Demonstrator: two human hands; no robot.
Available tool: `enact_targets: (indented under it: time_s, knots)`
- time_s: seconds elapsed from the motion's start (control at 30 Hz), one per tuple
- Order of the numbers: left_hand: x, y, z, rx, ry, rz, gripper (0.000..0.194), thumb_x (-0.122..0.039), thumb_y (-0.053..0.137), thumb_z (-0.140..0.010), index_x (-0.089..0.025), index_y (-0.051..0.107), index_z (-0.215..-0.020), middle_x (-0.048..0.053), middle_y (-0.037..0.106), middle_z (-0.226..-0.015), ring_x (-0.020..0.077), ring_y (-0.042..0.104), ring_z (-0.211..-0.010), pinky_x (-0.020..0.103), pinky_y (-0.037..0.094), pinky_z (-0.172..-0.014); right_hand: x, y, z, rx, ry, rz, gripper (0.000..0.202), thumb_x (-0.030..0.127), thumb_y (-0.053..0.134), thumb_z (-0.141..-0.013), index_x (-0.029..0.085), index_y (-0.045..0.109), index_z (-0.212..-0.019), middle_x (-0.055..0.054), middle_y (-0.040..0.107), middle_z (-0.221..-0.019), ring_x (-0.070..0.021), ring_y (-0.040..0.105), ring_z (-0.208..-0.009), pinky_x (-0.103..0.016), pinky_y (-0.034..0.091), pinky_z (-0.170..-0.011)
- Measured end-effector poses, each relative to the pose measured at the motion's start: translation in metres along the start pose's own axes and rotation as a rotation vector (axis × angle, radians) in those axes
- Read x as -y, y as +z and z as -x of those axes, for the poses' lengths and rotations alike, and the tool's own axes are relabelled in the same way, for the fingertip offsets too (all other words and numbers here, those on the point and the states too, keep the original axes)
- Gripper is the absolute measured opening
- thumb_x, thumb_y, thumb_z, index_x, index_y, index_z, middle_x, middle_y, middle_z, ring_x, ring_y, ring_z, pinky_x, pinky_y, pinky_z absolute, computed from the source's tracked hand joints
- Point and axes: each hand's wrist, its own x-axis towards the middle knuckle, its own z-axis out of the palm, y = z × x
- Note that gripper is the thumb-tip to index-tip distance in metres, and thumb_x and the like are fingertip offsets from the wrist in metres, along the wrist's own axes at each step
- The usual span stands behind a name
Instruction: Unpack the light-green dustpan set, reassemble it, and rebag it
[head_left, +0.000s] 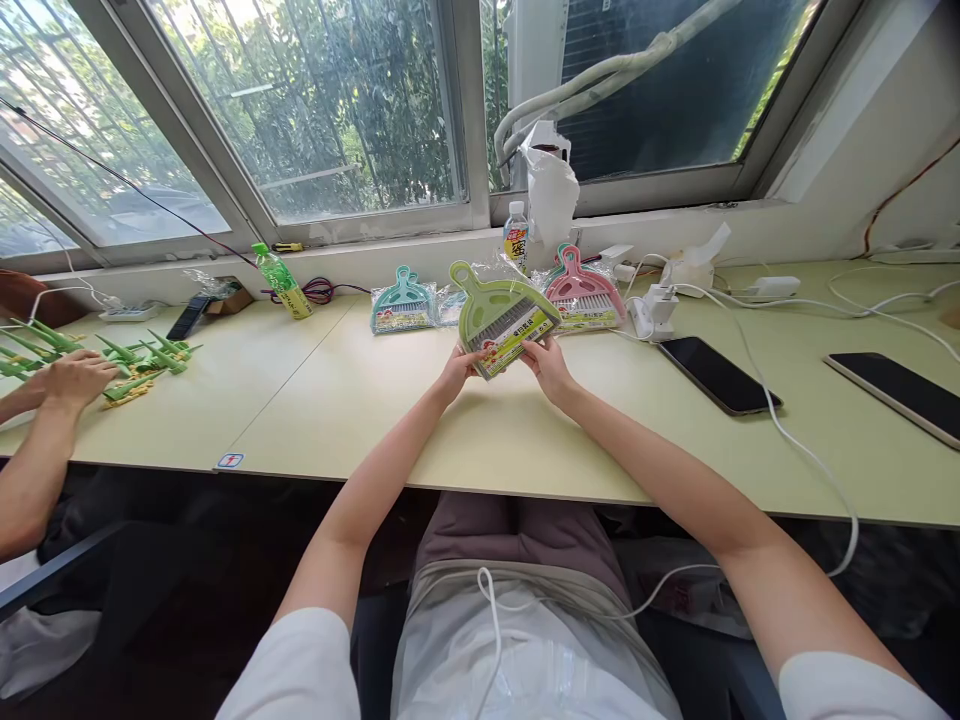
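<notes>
Both my hands hold up a green mini dustpan and brush set (pixel 501 318) in clear wrap with a printed label, above the table. My left hand (pixel 459 374) grips its lower left corner, and my right hand (pixel 549 368) pinches its lower right edge. The set is tilted, its looped handle up to the left. Behind it on the table lie a teal dustpan set (pixel 405 302) on the left and a pink dustpan set (pixel 581 292) on the right, both wrapped. Something green peeks out behind the pink one.
On the table (pixel 315 400), a co-worker's hands (pixel 75 380) are among green pointed pieces (pixel 150 355) at the left. A green bottle (pixel 281 280) and a clear bottle (pixel 516 235) stand by the window. Two phones (pixel 720 375), a charger (pixel 654 312) and white cables (pixel 810 455) occupy the right.
</notes>
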Motion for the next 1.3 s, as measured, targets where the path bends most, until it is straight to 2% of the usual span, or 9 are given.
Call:
enact_targets:
  time_s: [0.17, 0.4, 0.57, 0.8, 0.9, 1.0, 1.07, 1.17, 1.3]
  knots:
    - [-0.011, 0.002, 0.007, 0.154, -0.067, -0.120, 0.061, -0.045, 0.075, -0.074, -0.014, 0.057, -0.123, 0.015, 0.071, -0.114, 0.0266, 0.074, -0.079, 0.042, 0.057, -0.080, -0.001, -0.003, -0.002, -0.037, 0.050, 0.022, 0.018, 0.014, 0.066, -0.077, 0.022, 0.058, -0.091, -0.001, 0.072, -0.098, -0.0178, 0.070, -0.100, -0.037, 0.060, -0.093]
    - [-0.009, 0.002, 0.009, 0.217, -0.160, -0.125, 0.066, -0.050, 0.072, -0.077, -0.015, 0.052, -0.130, 0.016, 0.069, -0.115, 0.0264, 0.073, -0.085, 0.039, 0.056, -0.080, -0.003, -0.007, -0.004, -0.108, 0.070, -0.013, 0.015, 0.009, 0.065, -0.077, 0.020, 0.058, -0.082, 0.000, 0.072, -0.088, -0.0166, 0.071, -0.093, -0.036, 0.060, -0.093]
    - [-0.010, 0.003, 0.012, 0.366, -0.238, -0.160, 0.068, -0.056, 0.065, -0.083, -0.019, 0.047, -0.137, 0.019, 0.065, -0.126, 0.0267, 0.072, -0.096, 0.041, 0.055, -0.085, -0.004, -0.010, -0.008, -0.125, 0.054, -0.025, 0.014, 0.008, 0.065, -0.078, 0.019, 0.061, -0.085, 0.000, 0.072, -0.088, -0.0130, 0.071, -0.085, -0.032, 0.059, -0.092]
    - [-0.013, 0.001, 0.011, 0.594, -0.317, -0.141, 0.064, -0.066, 0.057, -0.084, -0.024, 0.056, -0.132, 0.016, 0.061, -0.134, 0.0284, 0.065, -0.113, 0.041, 0.050, -0.096, -0.002, -0.007, -0.007, -0.122, -0.002, -0.063, 0.016, 0.010, 0.068, -0.076, 0.020, 0.061, -0.087, 0.001, 0.072, -0.091, -0.0132, 0.071, -0.088, -0.031, 0.059, -0.092]
    - [-0.012, 0.001, 0.008, 0.465, -0.254, -0.073, 0.065, -0.067, 0.058, -0.082, -0.022, 0.059, -0.129, 0.016, 0.061, -0.134, 0.0293, 0.064, -0.114, 0.041, 0.049, -0.096, -0.002, -0.004, -0.005, -0.111, -0.028, -0.092, 0.018, 0.012, 0.071, -0.074, 0.020, 0.060, -0.086, 0.000, 0.072, -0.093, -0.0146, 0.071, -0.090, -0.033, 0.059, -0.093]
    - [-0.009, 0.003, 0.005, 0.183, -0.086, -0.006, 0.053, -0.053, 0.065, -0.083, -0.022, 0.060, -0.126, 0.011, 0.061, -0.134, 0.0273, 0.060, -0.121, 0.041, 0.047, -0.102, -0.003, -0.002, -0.002, -0.114, -0.012, -0.091, 0.023, 0.014, 0.076, -0.070, 0.021, 0.060, -0.085, 0.000, 0.072, -0.090, -0.0171, 0.071, -0.090, -0.037, 0.060, -0.092]
    - [-0.006, 0.005, 0.005, 0.064, -0.009, 0.046, 0.046, -0.042, 0.069, -0.083, -0.021, 0.061, -0.124, 0.008, 0.063, -0.132, 0.0263, 0.058, -0.124, 0.042, 0.044, -0.106, -0.005, -0.001, -0.001, -0.125, 0.009, -0.085, 0.027, 0.016, 0.079, -0.067, 0.021, 0.060, -0.085, 0.001, 0.072, -0.089, -0.0187, 0.071, -0.092, -0.038, 0.060, -0.092]
    - [-0.002, 0.009, 0.005, 0.038, -0.030, 0.133, 0.040, -0.032, 0.071, -0.081, -0.018, 0.064, -0.118, 0.009, 0.066, -0.126, 0.0269, 0.058, -0.123, 0.045, 0.041, -0.110, -0.005, 0.000, -0.001, -0.116, -0.001, -0.083, 0.032, 0.019, 0.083, -0.064, 0.022, 0.060, -0.085, 0.000, 0.072, -0.091, -0.0203, 0.070, -0.096, -0.039, 0.060, -0.092]
    - [0.003, 0.019, 0.009, 0.145, -0.084, 0.263, 0.040, -0.027, 0.071, -0.081, -0.017, 0.064, -0.120, 0.010, 0.064, -0.131, 0.0280, 0.057, -0.125, 0.045, 0.036, -0.114, 0.001, -0.001, -0.003, -0.087, -0.085, -0.083, 0.033, 0.023, 0.082, -0.064, 0.023, 0.058, -0.086, 0.000, 0.072, -0.095, -0.0215, 0.068, -0.103, -0.040, 0.059, -0.092]
